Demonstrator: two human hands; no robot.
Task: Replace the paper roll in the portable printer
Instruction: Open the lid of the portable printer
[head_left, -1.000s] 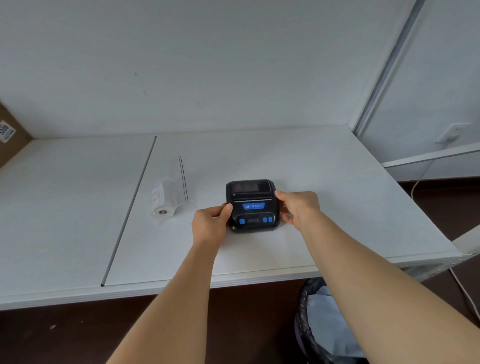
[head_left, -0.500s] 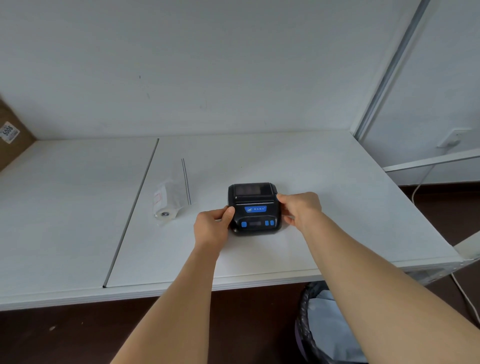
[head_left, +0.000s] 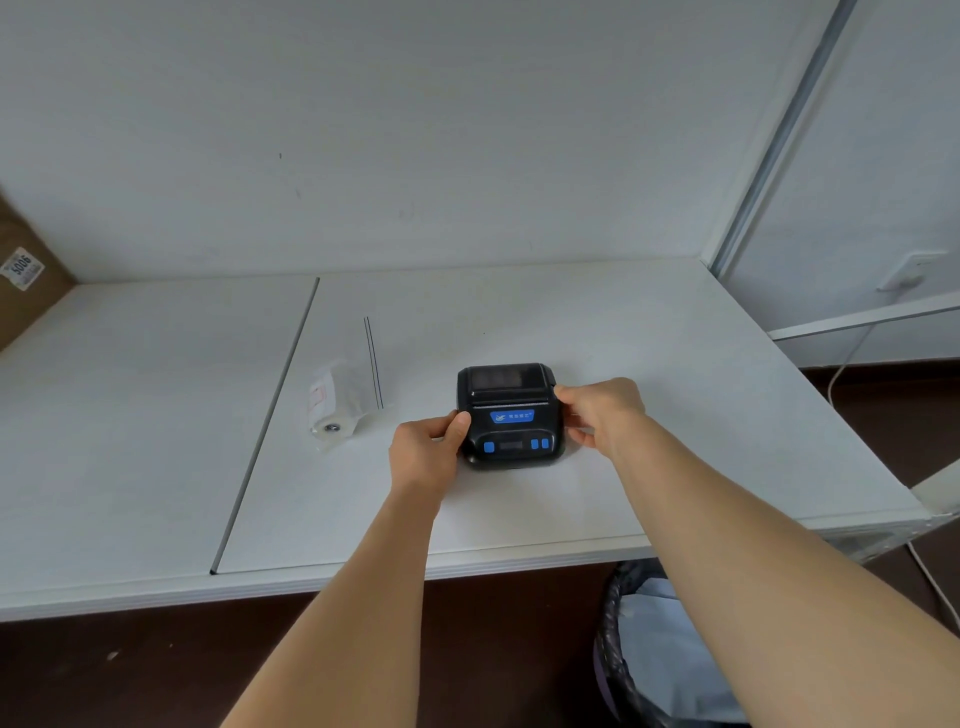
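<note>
Head view showed the left hand (head_left: 425, 453) and right hand (head_left: 602, 410) gripping the closed printer (head_left: 510, 415) at opposite sides, apparently steadying it for opening. Bagged paper roll (head_left: 335, 405) lay nearby, unused.

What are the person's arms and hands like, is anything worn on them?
Both forearms are bare as far as the view shows: no sleeves, gloves or watch. The left hand and right hand show no rings or markings on the fingers that I can make out.
</note>
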